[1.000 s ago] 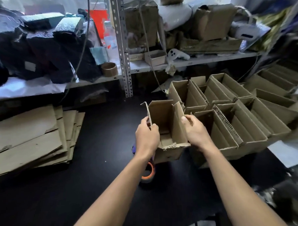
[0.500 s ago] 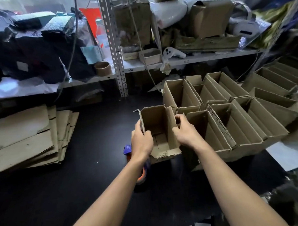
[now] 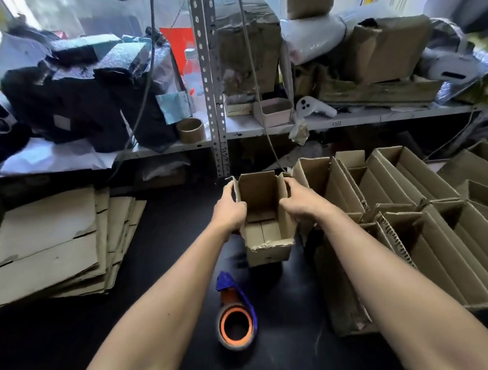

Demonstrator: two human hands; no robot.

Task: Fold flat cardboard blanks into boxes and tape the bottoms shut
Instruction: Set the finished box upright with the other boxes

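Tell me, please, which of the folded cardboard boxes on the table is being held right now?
The lone box left of the finished rows: the left hand and right hand grip its side walls, while the finished boxes to its right sit untouched.

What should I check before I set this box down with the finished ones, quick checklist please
1. Grip: left hand and right hand each hold a side wall of the open box: ok.
2. Box squared up, walls upright: ok.
3. Bottom flaps closed, seen from inside: ok.
4. Tape on the bottom seam: cannot tell, the underside is hidden.
5. Near top edge torn and ragged: not ok.
6. Free spot in the row of finished boxes to the right: cannot tell.
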